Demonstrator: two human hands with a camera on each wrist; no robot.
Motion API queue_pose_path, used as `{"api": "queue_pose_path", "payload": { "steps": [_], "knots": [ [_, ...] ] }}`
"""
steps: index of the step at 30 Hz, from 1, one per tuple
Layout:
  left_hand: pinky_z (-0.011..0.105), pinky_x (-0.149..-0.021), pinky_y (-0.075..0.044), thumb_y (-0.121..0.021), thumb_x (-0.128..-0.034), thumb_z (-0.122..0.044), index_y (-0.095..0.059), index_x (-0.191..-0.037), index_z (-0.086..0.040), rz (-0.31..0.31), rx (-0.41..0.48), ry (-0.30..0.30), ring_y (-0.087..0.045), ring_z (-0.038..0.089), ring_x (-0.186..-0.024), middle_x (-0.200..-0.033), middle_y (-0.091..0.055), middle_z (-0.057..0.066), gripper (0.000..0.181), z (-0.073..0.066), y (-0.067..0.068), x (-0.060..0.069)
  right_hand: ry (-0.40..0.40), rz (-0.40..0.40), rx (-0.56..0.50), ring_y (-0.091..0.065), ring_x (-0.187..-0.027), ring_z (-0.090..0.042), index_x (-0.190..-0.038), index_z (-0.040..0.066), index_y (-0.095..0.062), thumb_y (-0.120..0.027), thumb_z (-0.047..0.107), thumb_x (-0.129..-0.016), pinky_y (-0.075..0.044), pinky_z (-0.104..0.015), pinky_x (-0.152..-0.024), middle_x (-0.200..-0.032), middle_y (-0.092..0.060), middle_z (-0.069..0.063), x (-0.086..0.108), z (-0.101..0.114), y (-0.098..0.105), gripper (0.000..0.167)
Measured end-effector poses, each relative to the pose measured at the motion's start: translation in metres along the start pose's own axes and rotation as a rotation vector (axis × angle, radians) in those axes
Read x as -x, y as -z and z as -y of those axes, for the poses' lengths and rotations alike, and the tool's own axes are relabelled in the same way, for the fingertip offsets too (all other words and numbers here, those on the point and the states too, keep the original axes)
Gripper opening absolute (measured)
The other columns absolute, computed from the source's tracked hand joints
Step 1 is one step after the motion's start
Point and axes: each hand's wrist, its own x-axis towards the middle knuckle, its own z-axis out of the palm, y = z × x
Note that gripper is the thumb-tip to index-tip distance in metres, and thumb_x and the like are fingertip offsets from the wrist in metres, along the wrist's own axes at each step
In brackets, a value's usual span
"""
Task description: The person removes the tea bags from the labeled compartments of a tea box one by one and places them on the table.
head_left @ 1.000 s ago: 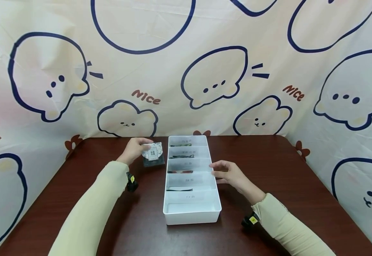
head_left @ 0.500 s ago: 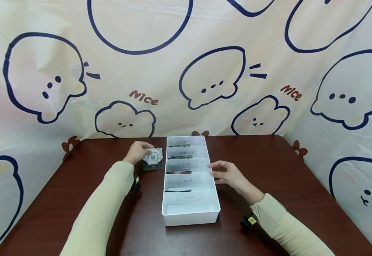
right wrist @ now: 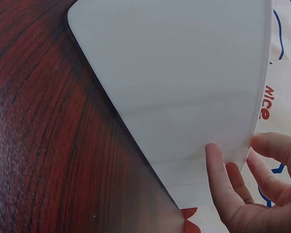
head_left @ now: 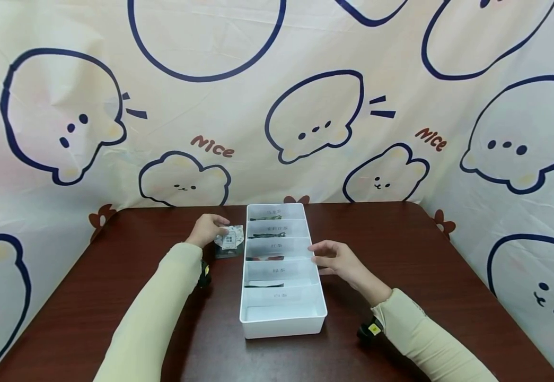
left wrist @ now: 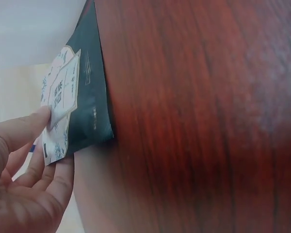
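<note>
My left hand [head_left: 207, 229] pinches a flat tea sachet [head_left: 229, 241], thumb on the front and fingers behind. The left wrist view shows the sachet [left wrist: 89, 92] as dark green with a white patterned label. It stands just left of a long white divided box [head_left: 283, 326], its lower edge close to the table; touching or not, I cannot tell. On the box's right side, the fingertips of my right hand [head_left: 345, 263] touch the rim and outer wall. The right wrist view has this hand [right wrist: 257, 194] with loosely bent fingers against the white wall [right wrist: 174, 73].
Labelled dividers split the box into several compartments. Thin packets, among them a green one [head_left: 267, 235] and a red one [head_left: 264, 258], stand in the farther ones. The nearest compartment [head_left: 283, 312] shows a bare floor. The dark wooden table [head_left: 401, 239] meets a printed curtain [head_left: 248, 106] behind.
My left hand has moved slightly nearer and to the right with the sachet, bringing it beside the box. The right hand stays at the box's side. The head view has shifted a little.
</note>
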Motion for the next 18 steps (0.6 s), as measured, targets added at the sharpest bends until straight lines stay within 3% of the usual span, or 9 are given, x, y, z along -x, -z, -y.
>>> {"api": "queue_pose_path", "payload": {
  "steps": [18],
  "knots": [
    [0.051,-0.105,-0.041,-0.063,-0.0926,-0.006,-0.052,-0.135,0.000,0.004,0.067,0.038,-0.046,0.040,-0.125,-0.141,-0.046,0.025,0.044,-0.0004,-0.0020,0.0001,0.018,0.007,0.027,-0.065,-0.095,-0.020,-0.122,-0.004,-0.059,-0.065,0.006,-0.091,-0.058,-0.039,-0.079,-0.119,-0.059,-0.023,0.0013,0.0013,0.0006,0.033]
  ]
}}
